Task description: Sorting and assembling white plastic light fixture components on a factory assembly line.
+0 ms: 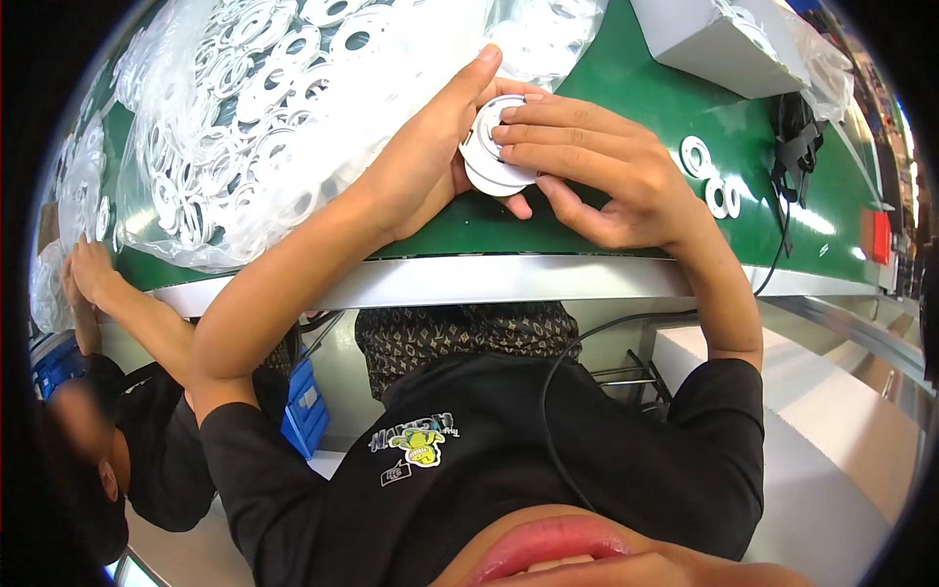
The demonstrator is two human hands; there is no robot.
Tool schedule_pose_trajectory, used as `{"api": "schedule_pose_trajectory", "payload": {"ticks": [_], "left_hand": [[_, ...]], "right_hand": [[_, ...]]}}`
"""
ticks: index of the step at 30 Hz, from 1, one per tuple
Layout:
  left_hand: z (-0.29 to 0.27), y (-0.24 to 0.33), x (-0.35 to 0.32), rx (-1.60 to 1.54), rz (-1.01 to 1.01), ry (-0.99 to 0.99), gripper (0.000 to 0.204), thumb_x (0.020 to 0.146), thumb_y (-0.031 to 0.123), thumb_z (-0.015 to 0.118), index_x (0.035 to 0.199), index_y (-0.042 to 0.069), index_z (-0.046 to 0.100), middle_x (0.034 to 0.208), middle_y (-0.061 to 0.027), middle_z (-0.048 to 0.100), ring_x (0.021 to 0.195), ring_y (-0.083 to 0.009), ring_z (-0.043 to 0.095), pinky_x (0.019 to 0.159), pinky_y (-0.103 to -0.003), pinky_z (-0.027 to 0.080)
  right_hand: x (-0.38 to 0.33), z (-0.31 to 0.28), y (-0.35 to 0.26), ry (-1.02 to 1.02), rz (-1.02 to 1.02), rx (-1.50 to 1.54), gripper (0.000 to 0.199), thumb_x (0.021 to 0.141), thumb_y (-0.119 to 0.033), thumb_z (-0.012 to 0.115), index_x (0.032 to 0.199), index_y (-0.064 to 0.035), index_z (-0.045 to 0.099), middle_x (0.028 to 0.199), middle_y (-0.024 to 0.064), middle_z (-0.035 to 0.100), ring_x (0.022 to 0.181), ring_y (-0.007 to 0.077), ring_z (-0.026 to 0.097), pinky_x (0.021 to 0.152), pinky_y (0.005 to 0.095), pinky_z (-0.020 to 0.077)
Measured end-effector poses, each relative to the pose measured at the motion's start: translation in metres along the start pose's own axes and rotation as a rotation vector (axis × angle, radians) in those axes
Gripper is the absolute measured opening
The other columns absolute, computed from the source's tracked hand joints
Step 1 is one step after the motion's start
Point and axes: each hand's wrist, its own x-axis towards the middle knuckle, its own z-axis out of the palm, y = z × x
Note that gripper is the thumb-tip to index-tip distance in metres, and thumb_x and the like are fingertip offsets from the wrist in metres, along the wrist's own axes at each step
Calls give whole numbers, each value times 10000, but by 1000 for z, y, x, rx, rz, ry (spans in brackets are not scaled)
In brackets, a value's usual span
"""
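Both my hands are up on the green work surface [606, 88] right now, working one small white round part [492, 157]; my left hand [421, 166] cups it from the left, thumb stretched up over its top edge, fingers curled underneath so I can't see them; my right hand [587, 166] comes in from the other side, fingers laid flat across the disc's face, fingertips pressing on its raised centre, thumb tucked below its lower rim; so both hands are closed around the same piece, neither one loose. The part sits just above the belt, near its front metal edge [469, 279]. To my left, a big clear plastic bag [254, 127] bulges with white rings, touching my left wrist; off to the right, three loose white rings [714, 181] lie on the green, well apart from my hands; beyond them a grey box [714, 39] and a black cable [787, 157]. Far left, another person's hand [88, 274] rests at the table edge.
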Motion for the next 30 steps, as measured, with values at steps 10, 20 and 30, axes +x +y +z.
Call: {"api": "schedule_pose_trajectory", "payload": {"ticks": [10,20,30], "left_hand": [[-5,-5,7,-19,38,-53,460,980,404,367,1123,-10,509,930,-148,623,794,-242,664,528,-323,571],[-7,-12,2,126,40,-139,352,966,301,471,1134,-9,465,963,-109,599,779,-180,644,504,-282,553],[-3,-18,3,241,73,-178,421,909,337,572,1119,-18,484,933,-101,586,758,-165,641,518,-297,556]], "right_hand": [[6,-15,2,189,79,-18,239,689,80,568,895,16,671,894,135,672,857,285,643,773,354,513],[88,-12,2,172,111,-106,135,788,35,565,893,5,646,862,113,658,811,213,629,743,299,485],[222,79,79,-255,-21,-159,218,872,-173,615,1060,-82,675,984,120,684,835,263,651,743,329,505]]}}
